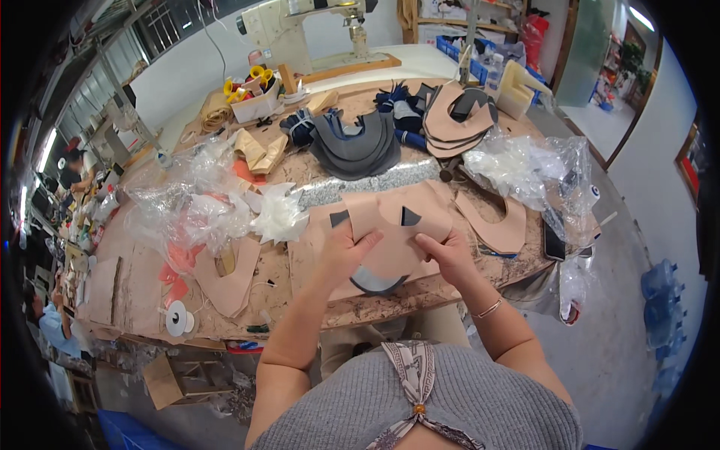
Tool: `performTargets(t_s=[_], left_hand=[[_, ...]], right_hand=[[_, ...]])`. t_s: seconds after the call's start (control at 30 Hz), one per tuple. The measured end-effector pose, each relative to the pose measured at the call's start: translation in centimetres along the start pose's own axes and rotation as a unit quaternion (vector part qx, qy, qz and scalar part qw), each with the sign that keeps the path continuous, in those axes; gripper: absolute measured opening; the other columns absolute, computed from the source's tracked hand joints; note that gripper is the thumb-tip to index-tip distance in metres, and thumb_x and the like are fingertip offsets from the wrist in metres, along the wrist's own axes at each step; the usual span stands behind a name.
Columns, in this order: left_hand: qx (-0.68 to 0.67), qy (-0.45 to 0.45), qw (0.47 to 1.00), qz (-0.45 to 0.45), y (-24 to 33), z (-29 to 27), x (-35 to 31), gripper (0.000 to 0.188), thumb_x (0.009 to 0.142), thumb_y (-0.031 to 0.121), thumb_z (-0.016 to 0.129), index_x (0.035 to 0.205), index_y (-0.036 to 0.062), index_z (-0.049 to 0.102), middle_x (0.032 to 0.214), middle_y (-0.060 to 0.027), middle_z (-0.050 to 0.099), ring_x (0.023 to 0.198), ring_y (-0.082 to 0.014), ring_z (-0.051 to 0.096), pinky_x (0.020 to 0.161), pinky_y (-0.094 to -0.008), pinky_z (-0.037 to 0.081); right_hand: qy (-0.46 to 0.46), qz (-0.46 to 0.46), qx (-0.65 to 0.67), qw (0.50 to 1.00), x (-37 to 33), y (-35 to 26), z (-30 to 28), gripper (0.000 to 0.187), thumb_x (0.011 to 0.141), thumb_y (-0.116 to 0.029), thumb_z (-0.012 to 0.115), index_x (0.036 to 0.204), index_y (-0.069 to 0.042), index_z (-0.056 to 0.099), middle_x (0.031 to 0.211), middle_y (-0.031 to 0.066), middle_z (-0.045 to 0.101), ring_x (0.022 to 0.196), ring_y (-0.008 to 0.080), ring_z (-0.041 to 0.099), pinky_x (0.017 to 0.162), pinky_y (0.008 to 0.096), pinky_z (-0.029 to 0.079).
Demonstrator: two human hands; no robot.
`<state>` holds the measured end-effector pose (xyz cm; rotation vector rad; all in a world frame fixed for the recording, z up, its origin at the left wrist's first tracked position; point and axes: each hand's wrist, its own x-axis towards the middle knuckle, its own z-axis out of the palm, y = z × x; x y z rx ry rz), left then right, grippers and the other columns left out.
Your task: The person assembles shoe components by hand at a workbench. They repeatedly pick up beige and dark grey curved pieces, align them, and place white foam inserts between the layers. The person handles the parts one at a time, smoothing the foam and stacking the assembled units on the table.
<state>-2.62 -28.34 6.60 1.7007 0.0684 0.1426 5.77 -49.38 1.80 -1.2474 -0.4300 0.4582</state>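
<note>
Both my hands grip a tan, curved cut piece [366, 212] over the near edge of the worktable. My left hand [345, 253] pinches its left side, thumb on top. On the opposite side, my right hand [448, 255] has its thumb pressed on the piece and its fingers curled. Small dark patches show beside both hands. Below the hands lies a dark grey curved edge [379, 280]; whether it belongs to the held piece I cannot tell. U-shaped tan pieces [234, 286] lie to the left, and another tan U-shaped piece [504, 229] rests at the right.
Behind sit stacked dark grey curved pieces [358, 156] and a tan U-shaped stack [448, 135]. Crumpled clear plastic [176, 199] covers the left; more plastic [536, 171] lies right, near a phone [553, 241]. A thread spool [178, 319] stands front left. Beyond is a sewing machine [279, 36].
</note>
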Motion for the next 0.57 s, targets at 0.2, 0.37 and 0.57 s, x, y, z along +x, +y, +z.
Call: performTargets(t_s=[0.2,0.37,0.57], left_hand=[[0.201,0.044,0.978,-0.034,-5.3,-3.4,-0.4,0.042,0.076,0.01,0.077,0.112,0.0006,0.058,0.093,-0.0065,0.069,0.083,-0.0151,0.066,0.073,-0.0287,0.053],[0.128,0.06,0.986,-0.087,-6.8,-2.6,-0.9,0.043,0.074,0.01,0.078,0.111,0.001,0.058,0.096,-0.0089,0.069,0.085,-0.0165,0.067,0.075,-0.03,0.053],[0.107,0.056,0.99,-0.073,-8.8,-2.6,-0.5,0.043,0.074,0.004,0.077,0.113,0.0014,0.057,0.097,-0.0077,0.068,0.085,-0.0142,0.066,0.073,-0.0259,0.053]], right_hand=[[-0.011,0.07,-0.172,0.982,0.1,2.0,1.8,0.028,0.079,-0.005,0.074,0.102,0.003,0.061,0.088,0.0076,0.068,0.077,0.0115,0.064,0.067,0.0258,0.053],[0.015,0.059,-0.193,0.979,0.5,2.7,1.6,0.042,0.075,-0.002,0.076,0.111,0.005,0.055,0.099,0.0124,0.067,0.087,0.016,0.065,0.076,0.0282,0.054],[0.006,0.043,-0.196,0.98,0.9,4.9,0.4,0.041,0.075,-0.002,0.075,0.111,0.004,0.055,0.101,0.0119,0.068,0.089,0.0177,0.066,0.077,0.0301,0.055]])
